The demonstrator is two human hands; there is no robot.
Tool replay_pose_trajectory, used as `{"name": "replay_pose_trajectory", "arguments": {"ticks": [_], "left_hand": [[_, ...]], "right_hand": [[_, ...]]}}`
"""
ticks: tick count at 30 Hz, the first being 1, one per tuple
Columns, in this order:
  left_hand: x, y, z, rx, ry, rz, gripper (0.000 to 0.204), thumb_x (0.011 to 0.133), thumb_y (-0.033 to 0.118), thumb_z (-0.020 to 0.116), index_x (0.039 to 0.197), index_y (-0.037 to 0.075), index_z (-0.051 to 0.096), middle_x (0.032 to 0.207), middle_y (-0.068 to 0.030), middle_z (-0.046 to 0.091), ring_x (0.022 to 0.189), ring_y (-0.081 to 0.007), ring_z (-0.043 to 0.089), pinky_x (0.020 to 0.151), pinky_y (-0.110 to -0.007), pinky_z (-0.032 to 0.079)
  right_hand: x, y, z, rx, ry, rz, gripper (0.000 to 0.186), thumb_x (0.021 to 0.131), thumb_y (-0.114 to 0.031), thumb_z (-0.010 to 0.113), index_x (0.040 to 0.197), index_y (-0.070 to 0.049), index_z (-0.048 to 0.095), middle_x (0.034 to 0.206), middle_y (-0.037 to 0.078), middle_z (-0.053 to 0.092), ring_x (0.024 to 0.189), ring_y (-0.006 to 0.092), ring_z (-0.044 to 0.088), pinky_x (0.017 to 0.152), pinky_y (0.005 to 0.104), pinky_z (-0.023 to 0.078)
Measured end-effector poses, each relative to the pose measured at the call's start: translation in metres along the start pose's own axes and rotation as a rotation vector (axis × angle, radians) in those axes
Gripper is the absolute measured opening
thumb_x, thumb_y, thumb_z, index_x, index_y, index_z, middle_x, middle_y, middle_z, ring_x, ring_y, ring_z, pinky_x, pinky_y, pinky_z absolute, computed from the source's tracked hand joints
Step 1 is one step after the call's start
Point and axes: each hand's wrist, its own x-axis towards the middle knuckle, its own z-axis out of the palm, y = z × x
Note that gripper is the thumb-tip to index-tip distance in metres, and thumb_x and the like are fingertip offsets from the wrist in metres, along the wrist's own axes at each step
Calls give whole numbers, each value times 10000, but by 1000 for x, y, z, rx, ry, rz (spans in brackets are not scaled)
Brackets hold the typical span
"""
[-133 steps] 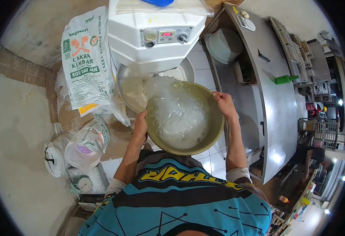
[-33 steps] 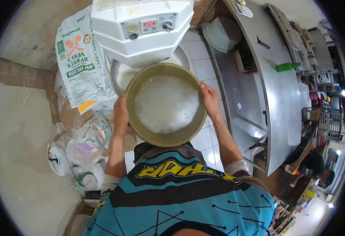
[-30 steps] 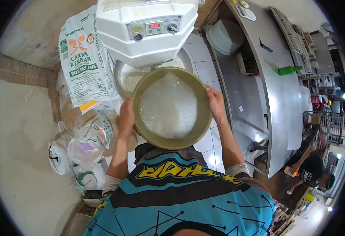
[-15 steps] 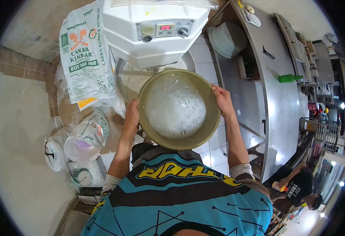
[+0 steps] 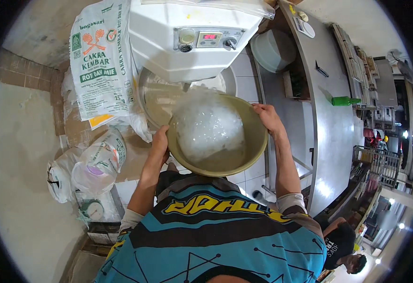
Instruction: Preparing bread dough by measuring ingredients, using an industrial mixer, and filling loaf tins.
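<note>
Observed in front of the torso: a round olive-green plastic basin [image 5: 257,141], held up and tilted away from the body, with its far edge over the near side of a round steel mixer bowl [image 5: 145,92]. Noted inside the basin: glossy, cloudy-white wet contents [image 5: 211,129], gathered toward the far rim and blurred there; impossible to tell how much is crossing. Seen inside the bowl: pale material [image 5: 216,86], partly hidden beneath the angular white mixer housing [image 5: 192,56].

Left hand [image 5: 159,145]: curled closely around the basin's left rim. Right hand [image 5: 268,119]: clamped on the right rim, thumb on top, with fingertips out of sight below.

Judged as the step in hand: tipping contents into the bowl. Recommended: raise the near rim gradually, matching both hands, to limit surging. Advisable to keep the lip well inside the bowl's edge and away from the housing's control panel [image 5: 209,40]. Also advisable to hold firmly, given likely wet, shifting weight.
</note>
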Motion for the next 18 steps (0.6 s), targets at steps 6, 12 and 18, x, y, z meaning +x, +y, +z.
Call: {"name": "replay_pose_trajectory", "arguments": {"ticks": [6, 12, 18], "left_hand": [[-10, 10, 11, -45, 28, -39, 397, 928, 331, 454, 1097, 5, 606, 977, -120, 649, 841, -230, 627, 755, -342, 509], [2, 3, 10, 0, 39, -57, 392, 937, 333, 446, 1074, 8, 617, 971, -107, 649, 836, -227, 625, 768, -337, 503], [35, -30, -18, 335, -2, 267, 376, 952, 320, 433, 1062, 15, 623, 948, -95, 647, 817, -213, 622, 771, -328, 499]], "right_hand": [[3, 2, -2, -9, 2, 16, 324, 929, -190, 509, 1088, 42, 669, 889, 66, 681, 761, 123, 610, 689, 264, 494], [2, 2, -5, 25, -1, 15, 338, 934, -198, 510, 1121, 44, 653, 921, 64, 680, 788, 123, 610, 711, 259, 494], [16, 39, 3, 96, 97, -86, 344, 961, -218, 524, 1171, 33, 633, 971, 40, 673, 832, 101, 596, 743, 250, 486]]}}
